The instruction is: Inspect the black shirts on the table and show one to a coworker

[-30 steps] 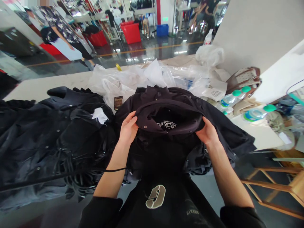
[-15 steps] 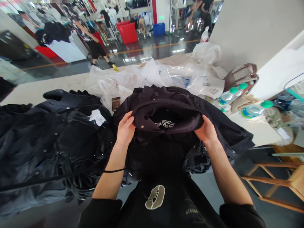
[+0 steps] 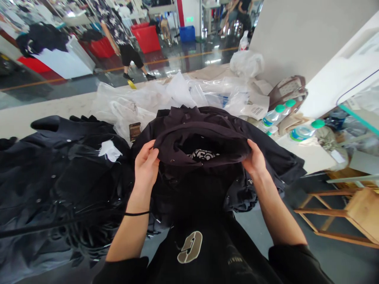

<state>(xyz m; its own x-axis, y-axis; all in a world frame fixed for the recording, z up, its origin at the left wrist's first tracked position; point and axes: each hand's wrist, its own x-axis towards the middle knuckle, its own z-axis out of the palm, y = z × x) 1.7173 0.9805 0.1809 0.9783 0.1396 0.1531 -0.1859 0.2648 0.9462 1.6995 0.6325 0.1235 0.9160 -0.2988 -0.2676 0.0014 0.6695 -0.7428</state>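
Observation:
A black jacket (image 3: 213, 130) lies in front of me on the pale table (image 3: 44, 110). I hold its collar up from both sides. My left hand (image 3: 146, 165) grips the collar's left end, fingers curled over the fabric. My right hand (image 3: 254, 159) grips the right end the same way. Inside the collar a black-and-white patterned label (image 3: 202, 154) shows. A thin black band circles my left wrist.
A heap of black jackets (image 3: 59, 177) fills the table's left. Crumpled clear plastic bags (image 3: 166, 96) lie behind. Water bottles (image 3: 274, 116) and a brown bag (image 3: 287, 92) sit at the right. A wooden stool (image 3: 355, 213) stands lower right. A person (image 3: 118, 31) walks in the aisle beyond.
My hands have kept their grip and shifted slightly left with the collar. The view has tilted. The person in the aisle has walked to the right.

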